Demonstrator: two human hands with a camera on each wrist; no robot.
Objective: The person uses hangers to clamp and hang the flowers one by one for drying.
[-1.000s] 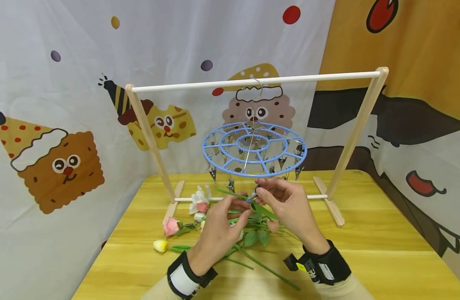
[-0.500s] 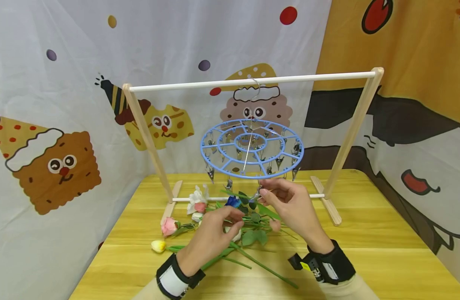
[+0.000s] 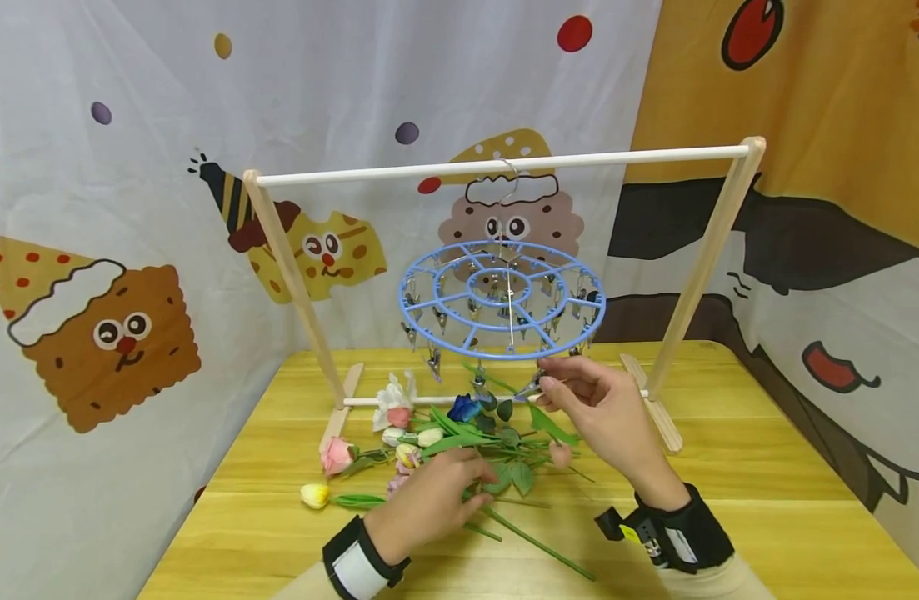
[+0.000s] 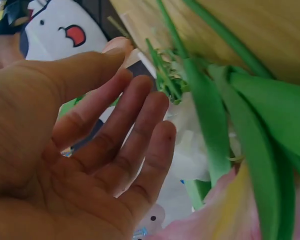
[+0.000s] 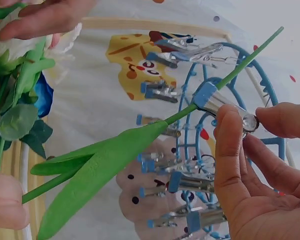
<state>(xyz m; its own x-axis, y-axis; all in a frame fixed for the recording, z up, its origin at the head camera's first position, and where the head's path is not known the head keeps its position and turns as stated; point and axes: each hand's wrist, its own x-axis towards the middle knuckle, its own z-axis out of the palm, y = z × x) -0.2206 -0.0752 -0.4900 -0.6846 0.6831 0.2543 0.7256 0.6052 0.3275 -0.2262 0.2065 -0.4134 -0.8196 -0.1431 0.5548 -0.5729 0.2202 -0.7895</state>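
Note:
My right hand (image 3: pixel 605 417) pinches a metal clip (image 5: pixel 220 105) with blue tips, which hangs from the round blue clip hanger (image 3: pixel 496 357). In the right wrist view the clip's tips grip the green stem (image 5: pixel 252 57) of a tulip, whose leaves (image 5: pixel 107 152) and pale pink bloom (image 5: pixel 7 202) point down and away. My left hand (image 3: pixel 429 504) hovers palm down over the pile of artificial flowers, fingers loosely bent. From the left wrist its palm (image 4: pixel 100 170) shows nothing held, beside green leaves (image 4: pixel 265 130) and a pink and yellow bloom (image 4: pixel 225 210).
The hanger hooks on the white bar (image 3: pixel 399 170) of a wooden stand, with several other clips dangling below. On the table (image 3: pixel 249 533) lie a blue rose (image 3: pixel 463 408), a pink rose (image 3: pixel 338 456), a yellow tulip (image 3: pixel 315 496) and a white flower (image 3: pixel 394 397).
My left hand has left the clip and stem and moved down and left to the flower pile. The hanger has turned slightly, and my right hand has shifted right with the clip.

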